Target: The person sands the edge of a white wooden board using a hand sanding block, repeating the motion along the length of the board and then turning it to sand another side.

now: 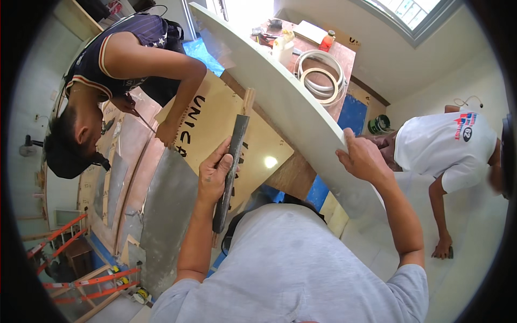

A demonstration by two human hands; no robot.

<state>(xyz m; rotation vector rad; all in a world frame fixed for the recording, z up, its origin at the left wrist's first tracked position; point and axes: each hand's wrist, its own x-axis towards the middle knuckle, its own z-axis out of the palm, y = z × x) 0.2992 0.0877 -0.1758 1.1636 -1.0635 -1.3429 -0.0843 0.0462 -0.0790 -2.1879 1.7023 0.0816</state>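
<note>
The left hand (214, 171) is closed around a dark bar (226, 194), held slanted before the chest. The right hand (368, 159), partly curled, grips the edge of a long white board (299, 121). Beyond, a red bottle (327, 41) stands on a desk (348, 56).

The bar (231, 172) is dark grey, the panel (280, 97) off-white, the person's shirt (291, 258) pale grey, a co-worker's tank top (137, 33) navy with pinstripes, white stars and orange-and-white trim, another's shirt (431, 145) white with red, blue and black print, the board (215, 113) tan with black lettering, and the ladder (62, 233) orange.
</note>
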